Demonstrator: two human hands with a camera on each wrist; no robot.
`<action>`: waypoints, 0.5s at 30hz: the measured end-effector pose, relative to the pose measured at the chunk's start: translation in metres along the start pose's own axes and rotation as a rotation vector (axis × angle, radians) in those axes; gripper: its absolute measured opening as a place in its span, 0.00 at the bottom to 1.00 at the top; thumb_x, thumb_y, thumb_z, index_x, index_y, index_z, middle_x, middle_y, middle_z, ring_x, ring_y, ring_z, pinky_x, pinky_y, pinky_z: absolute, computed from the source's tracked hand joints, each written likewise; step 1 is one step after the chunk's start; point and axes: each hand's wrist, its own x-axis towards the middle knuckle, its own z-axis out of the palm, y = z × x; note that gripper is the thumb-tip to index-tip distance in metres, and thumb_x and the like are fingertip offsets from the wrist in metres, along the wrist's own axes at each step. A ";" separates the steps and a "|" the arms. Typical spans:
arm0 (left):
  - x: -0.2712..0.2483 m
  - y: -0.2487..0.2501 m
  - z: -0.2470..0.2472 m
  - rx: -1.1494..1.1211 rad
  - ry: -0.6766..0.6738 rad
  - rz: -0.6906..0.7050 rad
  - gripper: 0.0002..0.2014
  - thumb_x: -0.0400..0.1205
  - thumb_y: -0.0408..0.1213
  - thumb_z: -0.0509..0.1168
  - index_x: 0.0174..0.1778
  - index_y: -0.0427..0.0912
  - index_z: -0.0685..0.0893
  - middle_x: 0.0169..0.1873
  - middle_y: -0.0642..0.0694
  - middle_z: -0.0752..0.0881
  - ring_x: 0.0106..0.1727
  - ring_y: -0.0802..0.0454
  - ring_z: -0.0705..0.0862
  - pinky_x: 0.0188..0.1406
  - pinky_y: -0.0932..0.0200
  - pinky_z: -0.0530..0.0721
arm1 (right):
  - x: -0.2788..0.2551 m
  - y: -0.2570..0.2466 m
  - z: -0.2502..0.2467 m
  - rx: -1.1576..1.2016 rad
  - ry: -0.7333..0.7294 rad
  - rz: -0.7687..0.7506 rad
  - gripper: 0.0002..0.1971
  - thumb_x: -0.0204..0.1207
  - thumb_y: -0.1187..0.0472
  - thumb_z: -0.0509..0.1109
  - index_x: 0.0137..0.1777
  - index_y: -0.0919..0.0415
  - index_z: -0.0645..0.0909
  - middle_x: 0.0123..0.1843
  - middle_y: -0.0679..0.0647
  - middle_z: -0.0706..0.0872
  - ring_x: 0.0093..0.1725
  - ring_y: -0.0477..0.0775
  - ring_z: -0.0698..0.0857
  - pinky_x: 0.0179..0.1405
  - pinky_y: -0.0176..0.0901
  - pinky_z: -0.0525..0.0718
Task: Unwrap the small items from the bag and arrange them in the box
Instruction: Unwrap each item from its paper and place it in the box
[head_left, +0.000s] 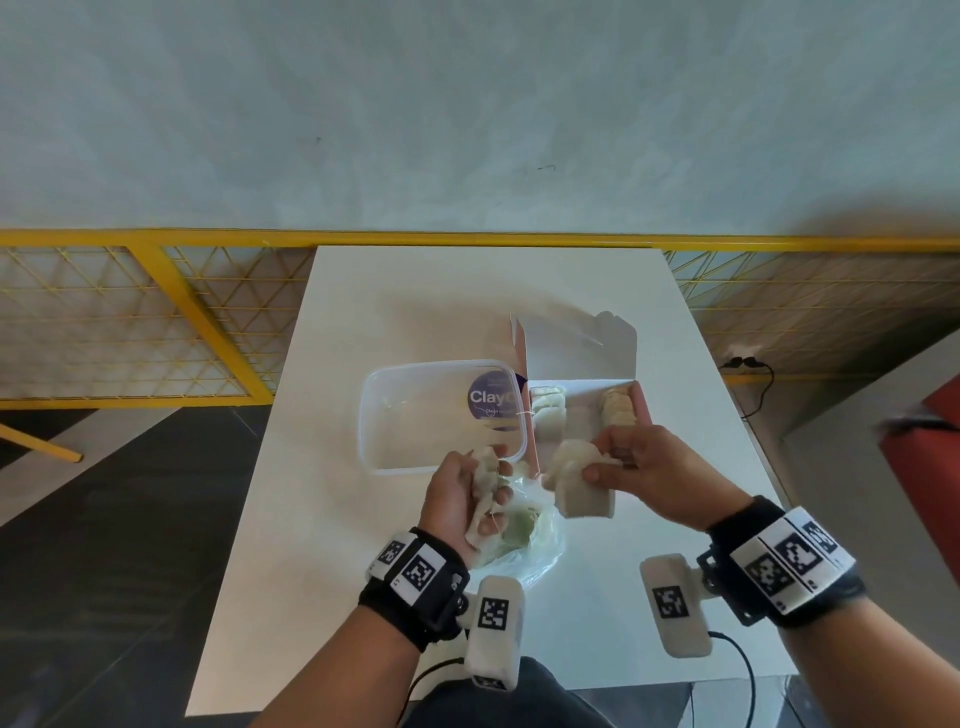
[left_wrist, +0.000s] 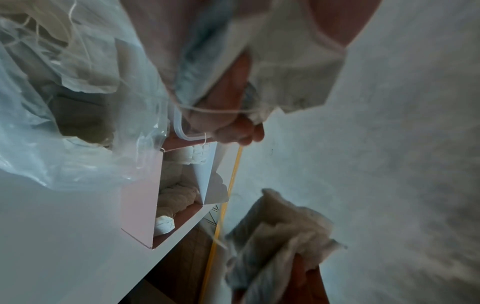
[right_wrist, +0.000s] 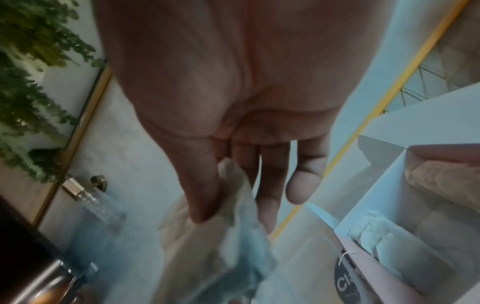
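Pinching a pale wrapped bundle (head_left: 582, 480) between thumb and curled fingers, the right hand (head_left: 644, 473) is held above the table (head_left: 363, 312), just this side of the open cardboard box (head_left: 582, 358); the bundle hangs below and inward of that grip, its wrapping bunched at the fingertips, which suggests the paper is being peeled away from one end so that the piece inside can be freed. The left hand (head_left: 467, 499) is curled round a crumpled strip of wrapper (head_left: 485, 488), with thin thread trailing across its fingers in the left wrist view; the strip appears to be kept there as waste, out of the way of the box. Directly beneath that hand a clear plastic bag (head_left: 524, 545) lies slumped on the table, more pale items showing dimly through it, so the supply is kept close under the grip. Beyond both hands, small white pieces are already lined along the box's left side and tan ones along its right; the middle looks bare, so the task is judged partly done. A clear plastic tub (head_left: 441, 415) with a purple label sits just beside the box, beyond the left hand; its purpose cannot be told.
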 end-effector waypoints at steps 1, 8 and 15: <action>0.001 0.000 0.002 -0.018 0.024 0.016 0.16 0.75 0.35 0.50 0.50 0.39 0.81 0.34 0.46 0.78 0.25 0.54 0.72 0.12 0.71 0.60 | -0.001 -0.001 0.001 0.003 -0.045 -0.009 0.03 0.71 0.60 0.76 0.39 0.53 0.84 0.40 0.54 0.86 0.40 0.47 0.83 0.45 0.30 0.79; 0.003 0.003 0.014 -0.054 0.063 0.057 0.15 0.72 0.30 0.48 0.44 0.44 0.78 0.31 0.48 0.75 0.27 0.54 0.69 0.15 0.67 0.64 | 0.001 -0.014 0.026 -0.165 -0.243 -0.161 0.31 0.73 0.63 0.74 0.64 0.29 0.69 0.42 0.48 0.83 0.42 0.42 0.80 0.48 0.21 0.75; 0.006 0.003 0.022 -0.041 0.036 0.024 0.09 0.75 0.35 0.53 0.41 0.42 0.79 0.29 0.47 0.75 0.29 0.51 0.74 0.36 0.55 0.73 | 0.013 -0.018 0.047 -0.288 -0.284 -0.346 0.22 0.73 0.66 0.71 0.63 0.42 0.81 0.58 0.46 0.88 0.49 0.51 0.86 0.49 0.30 0.79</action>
